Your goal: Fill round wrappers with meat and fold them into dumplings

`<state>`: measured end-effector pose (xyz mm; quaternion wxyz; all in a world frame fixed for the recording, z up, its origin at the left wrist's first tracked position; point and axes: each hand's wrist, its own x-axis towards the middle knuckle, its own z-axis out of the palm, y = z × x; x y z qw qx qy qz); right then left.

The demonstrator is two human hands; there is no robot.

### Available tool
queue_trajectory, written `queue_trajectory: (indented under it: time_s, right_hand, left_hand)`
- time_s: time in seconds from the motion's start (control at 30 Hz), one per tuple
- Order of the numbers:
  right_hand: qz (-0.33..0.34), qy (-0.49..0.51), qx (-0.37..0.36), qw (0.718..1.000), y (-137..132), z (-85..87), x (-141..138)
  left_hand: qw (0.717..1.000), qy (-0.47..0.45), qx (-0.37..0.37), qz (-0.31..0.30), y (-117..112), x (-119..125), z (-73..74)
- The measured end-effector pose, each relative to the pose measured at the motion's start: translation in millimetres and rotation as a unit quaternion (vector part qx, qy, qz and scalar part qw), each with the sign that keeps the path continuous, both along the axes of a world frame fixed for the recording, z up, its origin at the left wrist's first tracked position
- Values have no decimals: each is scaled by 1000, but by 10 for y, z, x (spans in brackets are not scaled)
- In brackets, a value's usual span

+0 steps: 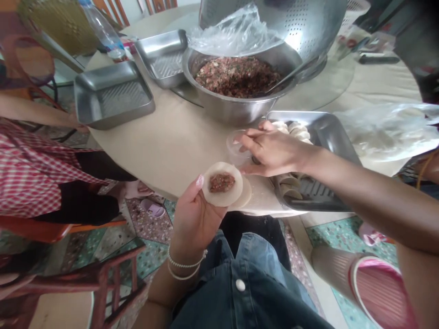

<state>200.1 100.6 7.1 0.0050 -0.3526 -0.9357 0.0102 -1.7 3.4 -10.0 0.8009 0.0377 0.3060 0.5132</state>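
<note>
My left hand is closed on a round dumpling wrapper, held flat with a small heap of meat filling at its centre. The thumb presses on the wrapper's left edge. Another wrapper shows partly behind it, by the table edge. My right hand reaches over a small clear plastic cup. Its fingers are bent and apart, with the fingertips at the cup's rim. Beneath and beyond that hand, a metal tray holds rows of folded dumplings, partly hidden by my forearm.
Behind stands a steel bowl of minced filling with a utensil in it. A colander and plastic bag are above it. Two metal trays sit left, near another person's arm. A pink-lined bin stands lower right.
</note>
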Motion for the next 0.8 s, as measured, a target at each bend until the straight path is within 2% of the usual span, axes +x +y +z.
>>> queue_trajectory:
  time_s: [0.1, 0.23, 0.33, 0.43, 0.5, 0.57, 0.67, 0.8]
  right_hand:
    - [20, 62, 2, 998, -105, 89, 46]
    - [56, 219, 36, 973, -501, 121, 128]
    - [62, 225, 113, 966, -823, 30, 114]
    - [65, 205, 160, 963, -1031, -71, 55]
    - [73, 197, 166, 963, -1080, -110, 25]
    - [52, 198, 174, 963, -1069, -122, 8]
    - [1, 212, 180, 960, -995, -100, -8]
    - [-12, 217, 152, 964, -840, -41, -35]
  left_hand:
    - [1000, 2, -6, 3, 17, 11, -1]
    - [1000, -23, -7, 16, 45, 37, 15]
    - [999, -47, 13, 18, 60, 74, 43]
    - [998, -56, 14, 32, 52, 117, 65]
    - [997, -66, 12, 32, 33, 137, 64]
    - [997, -77, 14, 25, 9, 147, 51]
    - [997, -80, 13, 20, -21, 147, 21]
    - [997, -72, 20, 28, -31, 128, -4]
